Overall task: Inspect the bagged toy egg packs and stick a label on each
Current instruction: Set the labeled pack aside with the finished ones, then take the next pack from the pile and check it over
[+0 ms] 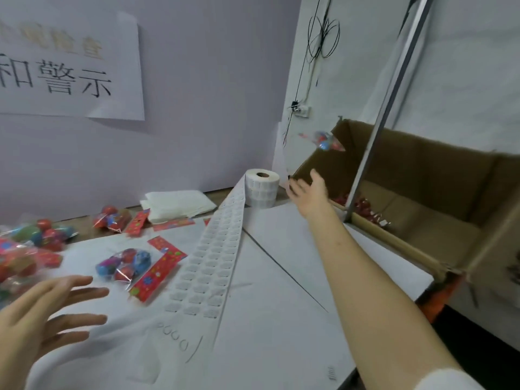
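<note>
One bagged egg pack is in mid-air, blurred, at the near corner of the cardboard box. My right hand is stretched out below it with spread fingers, holding nothing. Another bagged egg pack with a red header card lies on the white table, just right of my left hand, which hovers open with fingers splayed. A label roll stands at the back, its strip of labels running toward me across the table.
More egg packs are heaped at the left edge, and one pack lies near the wall. A folded white stack sits beside the roll. A metal pole crosses in front of the box. Some packs lie inside the box.
</note>
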A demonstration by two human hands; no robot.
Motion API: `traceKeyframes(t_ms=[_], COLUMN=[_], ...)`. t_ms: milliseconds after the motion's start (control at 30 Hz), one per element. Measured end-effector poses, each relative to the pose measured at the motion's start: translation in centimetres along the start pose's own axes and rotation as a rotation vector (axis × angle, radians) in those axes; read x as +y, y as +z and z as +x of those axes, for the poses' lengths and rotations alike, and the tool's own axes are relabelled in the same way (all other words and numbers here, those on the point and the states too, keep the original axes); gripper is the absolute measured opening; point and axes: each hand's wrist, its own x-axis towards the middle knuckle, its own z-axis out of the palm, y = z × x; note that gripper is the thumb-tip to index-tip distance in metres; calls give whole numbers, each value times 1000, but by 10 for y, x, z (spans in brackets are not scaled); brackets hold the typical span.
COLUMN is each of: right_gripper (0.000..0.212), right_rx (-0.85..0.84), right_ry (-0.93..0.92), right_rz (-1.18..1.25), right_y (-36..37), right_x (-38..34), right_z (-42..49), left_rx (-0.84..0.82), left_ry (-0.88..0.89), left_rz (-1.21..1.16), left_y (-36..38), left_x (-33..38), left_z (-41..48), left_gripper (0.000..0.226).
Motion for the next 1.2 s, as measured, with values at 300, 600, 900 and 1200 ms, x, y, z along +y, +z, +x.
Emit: traceKeyframes(t_ms=[300,600,900,1200], right_gripper=[15,31,40,25], right_rx=[-319,-867,-750,-661], right_ry=[75,-302,-624,-168], right_rz=[-605,-1325,-1629,-849], right_y=[23,82,89,83], right_x=[106,188,239,208], right_z=[-75,-146,-142,-168], left_rx=[146,164,121,18], left_ry=[316,451,441,-11], left_rz=[486,872,950,-20], left_y=[-25,-32,-33,-36], left_x=[-25,-36,-37,-14], left_z=[-9,-11,-9,-8], left_gripper=[21,14,19,35])
